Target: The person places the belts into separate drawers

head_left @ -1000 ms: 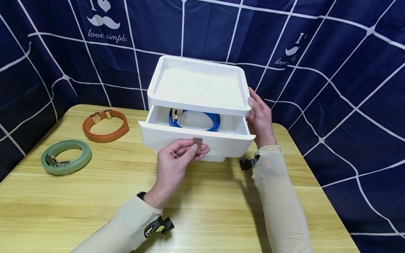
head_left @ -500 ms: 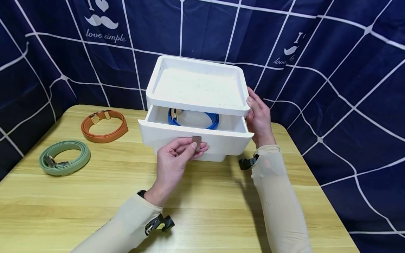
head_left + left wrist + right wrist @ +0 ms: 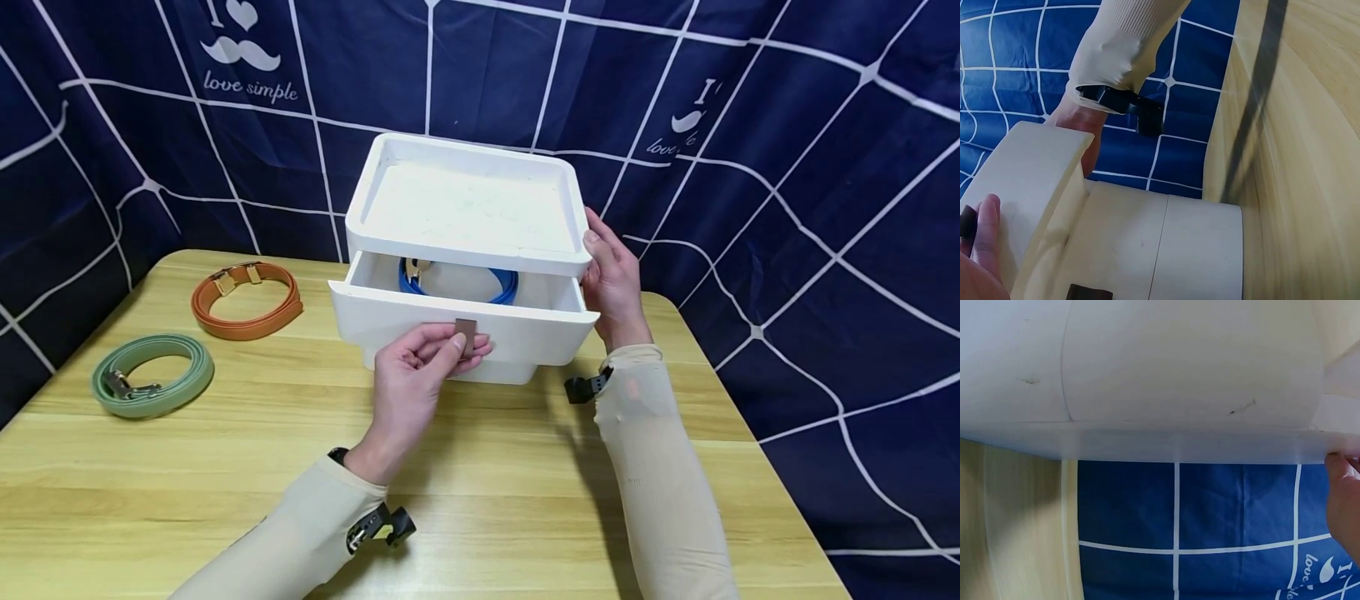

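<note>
In the head view a white two-drawer storage box point(image 3: 468, 196) stands at the table's middle. Its upper drawer point(image 3: 360, 312) is pulled partway out, and a coiled blue belt point(image 3: 508, 285) with a gold buckle lies inside, partly covered by the box top. My left hand point(image 3: 408, 375) pinches the brown pull tab point(image 3: 465, 337) on the drawer front between thumb and fingers. My right hand point(image 3: 617, 279) presses against the box's right side near the top, fingers extended along it. The right wrist view shows part of that hand point(image 3: 1344, 500) at the box's edge.
On the left of the wooden table point(image 3: 480, 517) lie a coiled orange belt point(image 3: 247, 323) and, nearer, a coiled green belt point(image 3: 187, 379). The lower drawer's brown tab point(image 3: 1089, 292) shows in the left wrist view. A blue gridded curtain point(image 3: 480, 67) hangs around the table.
The upper drawer has slid slightly inward with my left hand on its tab, and less of the blue belt shows. My right hand keeps its place on the box's side.
</note>
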Demonstrator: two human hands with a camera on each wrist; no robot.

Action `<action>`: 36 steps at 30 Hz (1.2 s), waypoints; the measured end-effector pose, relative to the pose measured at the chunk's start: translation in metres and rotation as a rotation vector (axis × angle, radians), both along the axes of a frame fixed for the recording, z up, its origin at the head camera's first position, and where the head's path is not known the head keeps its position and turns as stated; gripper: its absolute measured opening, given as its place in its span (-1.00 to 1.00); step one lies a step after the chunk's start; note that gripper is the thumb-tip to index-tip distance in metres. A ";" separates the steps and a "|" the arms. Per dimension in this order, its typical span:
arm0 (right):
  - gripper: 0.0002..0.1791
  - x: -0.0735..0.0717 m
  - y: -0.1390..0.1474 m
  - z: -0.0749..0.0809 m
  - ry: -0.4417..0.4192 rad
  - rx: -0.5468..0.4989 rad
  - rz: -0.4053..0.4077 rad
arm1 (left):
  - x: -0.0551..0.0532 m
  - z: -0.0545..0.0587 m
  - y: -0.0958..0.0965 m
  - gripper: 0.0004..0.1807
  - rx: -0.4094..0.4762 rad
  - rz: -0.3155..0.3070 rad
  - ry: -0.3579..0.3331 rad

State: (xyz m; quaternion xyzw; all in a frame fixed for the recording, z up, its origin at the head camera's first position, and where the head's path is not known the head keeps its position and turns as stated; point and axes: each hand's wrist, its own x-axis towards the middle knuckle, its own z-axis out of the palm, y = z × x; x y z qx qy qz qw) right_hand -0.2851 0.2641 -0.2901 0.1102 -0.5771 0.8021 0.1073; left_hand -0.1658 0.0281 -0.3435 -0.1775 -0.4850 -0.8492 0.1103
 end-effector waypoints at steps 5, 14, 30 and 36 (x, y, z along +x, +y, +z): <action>-0.47 0.000 0.000 -0.001 0.004 0.003 -0.001 | -0.001 -0.001 0.001 -0.88 0.005 0.003 0.001; -0.48 0.000 -0.001 -0.001 0.004 -0.003 -0.010 | -0.002 -0.001 0.002 -0.88 0.017 0.009 -0.015; -0.47 0.000 -0.001 0.000 0.023 -0.031 0.005 | -0.006 0.001 0.004 -0.86 0.010 0.021 -0.007; -0.47 0.000 -0.003 -0.001 0.020 -0.037 -0.004 | -0.007 0.002 0.003 -0.87 0.018 0.011 -0.036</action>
